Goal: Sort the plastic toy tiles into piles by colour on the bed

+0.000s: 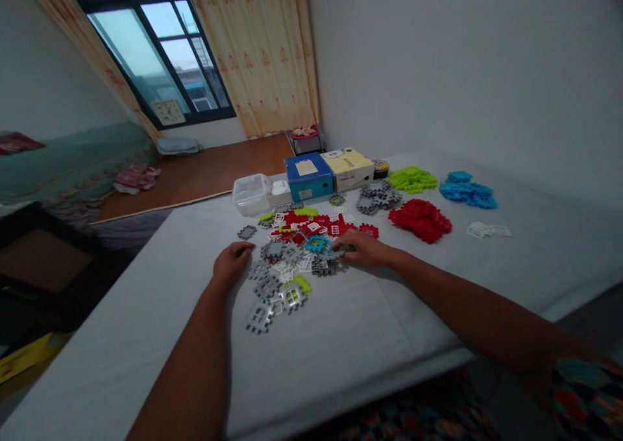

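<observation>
A mixed pile of flat plastic building tiles with toothed edges lies on the white-covered table between my hands, in grey, red, white, lime and blue. My left hand rests on the cloth at the pile's left side, fingers curled in, with nothing visible in them. On the pile's right side, my right hand pinches a grey tile; its fingers partly hide it. Close to those fingertips lie a blue tile and dark grey tiles. Nearest me are grey window-frame tiles.
Sorted heaps stand to the right: grey, lime, red, blue and white. Behind the pile are a clear plastic tub, a blue box and a yellow-and-white box. A wall borders the table's far right.
</observation>
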Tool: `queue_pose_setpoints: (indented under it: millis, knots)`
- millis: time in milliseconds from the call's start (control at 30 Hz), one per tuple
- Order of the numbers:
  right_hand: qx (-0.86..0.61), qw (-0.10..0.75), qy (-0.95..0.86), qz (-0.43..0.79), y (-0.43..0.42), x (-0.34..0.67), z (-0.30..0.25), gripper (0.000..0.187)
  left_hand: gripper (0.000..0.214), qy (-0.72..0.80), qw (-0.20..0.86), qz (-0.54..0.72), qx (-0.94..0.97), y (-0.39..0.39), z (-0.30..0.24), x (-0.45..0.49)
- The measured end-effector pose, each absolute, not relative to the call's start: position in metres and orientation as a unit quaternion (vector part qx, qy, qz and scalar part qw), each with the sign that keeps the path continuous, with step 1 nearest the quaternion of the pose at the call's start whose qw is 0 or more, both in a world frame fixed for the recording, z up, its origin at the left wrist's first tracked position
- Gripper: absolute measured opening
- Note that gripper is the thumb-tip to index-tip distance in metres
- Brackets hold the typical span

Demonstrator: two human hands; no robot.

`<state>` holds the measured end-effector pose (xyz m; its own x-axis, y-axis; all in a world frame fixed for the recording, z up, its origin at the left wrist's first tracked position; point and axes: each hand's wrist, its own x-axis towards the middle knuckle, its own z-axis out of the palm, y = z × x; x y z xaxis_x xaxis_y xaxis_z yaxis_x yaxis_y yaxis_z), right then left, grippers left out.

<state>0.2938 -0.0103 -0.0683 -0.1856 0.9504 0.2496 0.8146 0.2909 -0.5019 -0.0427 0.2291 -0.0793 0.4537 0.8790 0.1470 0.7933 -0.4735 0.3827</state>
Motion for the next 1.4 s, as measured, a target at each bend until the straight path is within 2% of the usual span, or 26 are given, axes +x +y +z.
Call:
queue_pose_setpoints:
  millis: [67,167,333,400,567,667,800,900,1067,1167,1400]
  knots:
    - [-0.584,0.274,-0.755,0.116,-0.011,0.298,-0.072,0.024,0.036,0.497,0.127,0.16,0.843,0.23,-0.08,-0.043]
    - [-0.606,0.3,-0.733,0.072,-0.009,0.313,-0.068,0.026,0.035,0.496,0.122,0.164,0.844,0.231,-0.081,-0.044]
    - [-0.713,0.349,-0.608,0.013,0.003,0.366,-0.038,0.021,0.034,0.494,0.13,0.17,0.843,0.231,-0.081,-0.044]
    - [-0.756,0.339,-0.56,-0.004,0.012,0.39,-0.027,0.022,0.034,0.501,0.133,0.166,0.839,0.229,-0.08,-0.043]
    - [-0.824,0.243,-0.504,-0.083,0.031,0.417,-0.025,0.022,0.034,0.49,0.137,0.171,0.844,0.225,-0.078,-0.041]
    - [-0.787,0.246,-0.556,-0.107,0.038,0.391,-0.034,0.026,0.033,0.489,0.138,0.169,0.845,0.223,-0.079,-0.041]
    - [-0.628,0.246,-0.738,-0.008,0.044,0.309,-0.044,0.025,0.034,0.488,0.147,0.176,0.842,0.224,-0.082,-0.042]
    - [-0.519,0.228,-0.824,0.016,0.05,0.244,-0.049,0.031,0.033,0.489,0.143,0.177,0.842,0.226,-0.084,-0.042]
    - [-0.539,0.181,-0.823,0.011,0.072,0.182,-0.056,0.053,0.033,0.496,0.141,0.177,0.838,0.226,-0.085,-0.042]
    - [-0.557,0.154,-0.816,-0.004,0.08,0.17,-0.06,0.047,0.033,0.488,0.145,0.177,0.842,0.227,-0.085,-0.042]
    - [-0.548,0.121,-0.828,-0.016,0.061,0.174,-0.051,0.021,0.033,0.494,0.147,0.18,0.838,0.228,-0.087,-0.041]
